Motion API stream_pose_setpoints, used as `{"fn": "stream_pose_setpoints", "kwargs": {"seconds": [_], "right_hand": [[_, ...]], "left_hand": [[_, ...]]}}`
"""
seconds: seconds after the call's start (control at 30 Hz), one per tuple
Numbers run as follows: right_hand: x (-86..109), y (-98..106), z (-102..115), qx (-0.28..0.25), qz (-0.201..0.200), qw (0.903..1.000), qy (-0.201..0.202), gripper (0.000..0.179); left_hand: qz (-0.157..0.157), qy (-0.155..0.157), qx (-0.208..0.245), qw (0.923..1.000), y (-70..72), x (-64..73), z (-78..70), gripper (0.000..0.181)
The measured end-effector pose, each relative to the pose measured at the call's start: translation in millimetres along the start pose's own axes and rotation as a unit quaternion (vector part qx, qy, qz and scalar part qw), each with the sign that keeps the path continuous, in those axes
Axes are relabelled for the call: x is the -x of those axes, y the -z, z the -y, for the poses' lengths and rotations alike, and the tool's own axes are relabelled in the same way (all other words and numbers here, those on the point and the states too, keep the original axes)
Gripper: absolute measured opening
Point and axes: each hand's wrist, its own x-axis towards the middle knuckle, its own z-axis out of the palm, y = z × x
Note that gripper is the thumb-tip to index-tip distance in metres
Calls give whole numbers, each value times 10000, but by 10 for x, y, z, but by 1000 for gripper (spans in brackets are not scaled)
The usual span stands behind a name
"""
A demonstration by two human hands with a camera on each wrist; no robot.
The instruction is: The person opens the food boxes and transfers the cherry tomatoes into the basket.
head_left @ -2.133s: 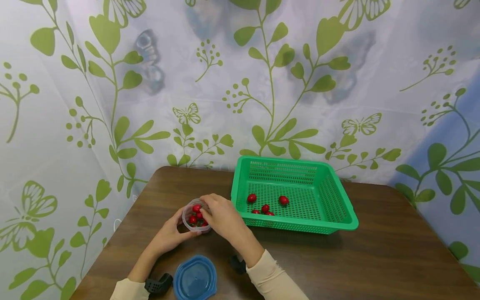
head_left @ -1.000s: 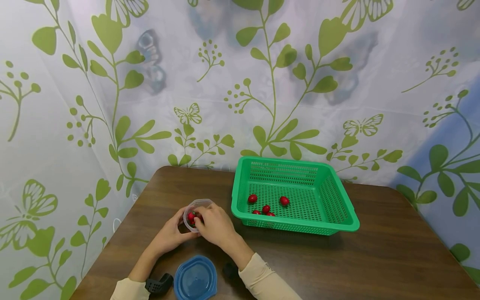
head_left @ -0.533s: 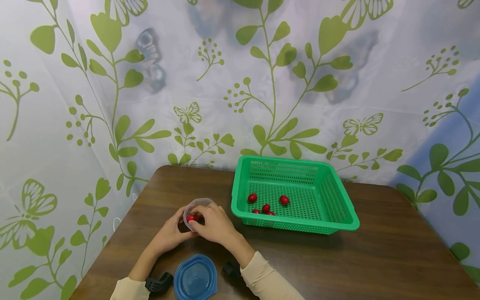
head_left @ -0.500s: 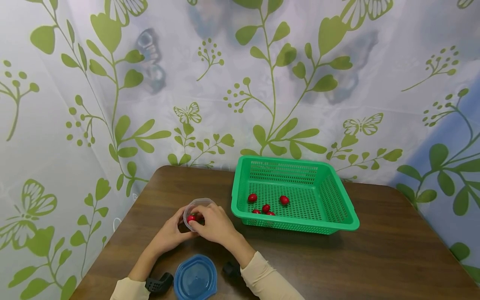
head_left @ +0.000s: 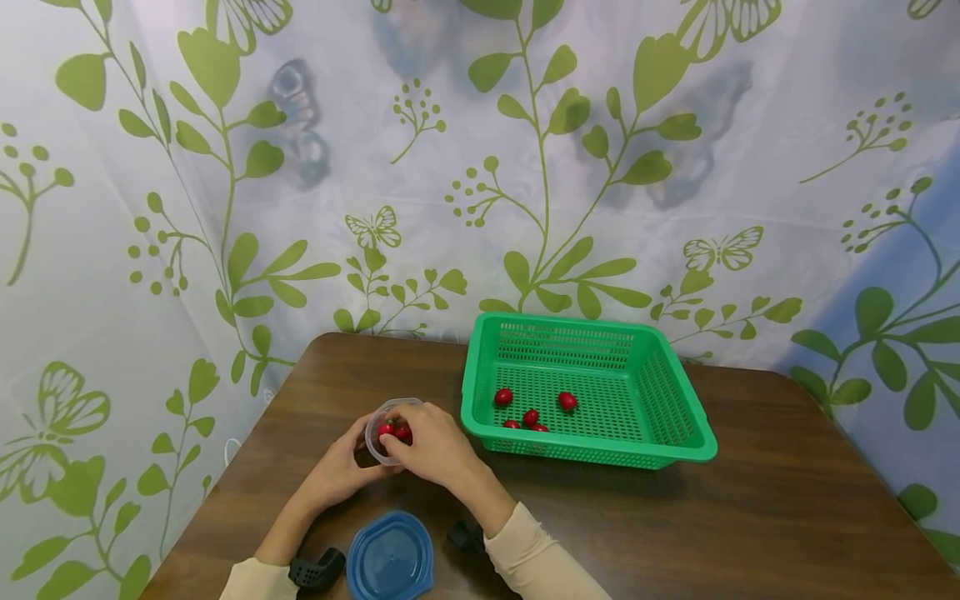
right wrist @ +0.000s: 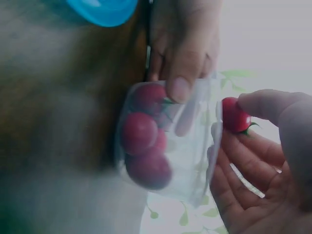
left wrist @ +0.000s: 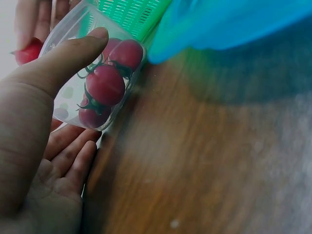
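Note:
A small clear plastic container (head_left: 371, 439) sits at the left of the table, with my left hand (head_left: 337, 472) gripping its side. In the left wrist view, the thumb lies across its wall. Several cherry tomatoes (right wrist: 139, 132) with green stems lie at its bottom. My right hand (head_left: 435, 446) is over the container's mouth, pinching one cherry tomato (right wrist: 234, 113) between thumb and fingers right at the rim. That same tomato shows at the upper left of the left wrist view, its stem pointing outward.
A green perforated basket (head_left: 600, 452) stands to the right, holding several cherry tomatoes (head_left: 567, 402). A blue lid (head_left: 392, 557) lies on the wooden table (head_left: 750, 500) near the front, between the forearms. Leaf-patterned cloth hangs behind the table.
My right hand has gone down into the container and come up slightly, with a cherry tomato now pinched at the rim. My left hand keeps its grip. The basket's tomatoes have not moved.

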Motion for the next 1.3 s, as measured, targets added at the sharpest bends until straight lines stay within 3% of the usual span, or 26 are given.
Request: {"fn": "stream_pose_setpoints", "kwargs": {"seconds": [0.17, 0.53, 0.93, 1.3], "right_hand": [[12, 151, 73, -316, -163, 9994, 36, 28], [54, 628, 91, -458, -670, 9967, 2, 29], [148, 1092, -226, -495, -1047, 9903, -766, 29], [293, 1371, -594, -497, -938, 9860, -1284, 33]], "left_hand": [[-2, 60, -14, 10000, 2, 3, -11, 86], [-50, 220, -67, 9997, 1, 3, -25, 89], [-153, 48, -120, 9998, -7, -17, -7, 91], [-117, 27, -130, 9998, -14, -17, -9, 91]]}}
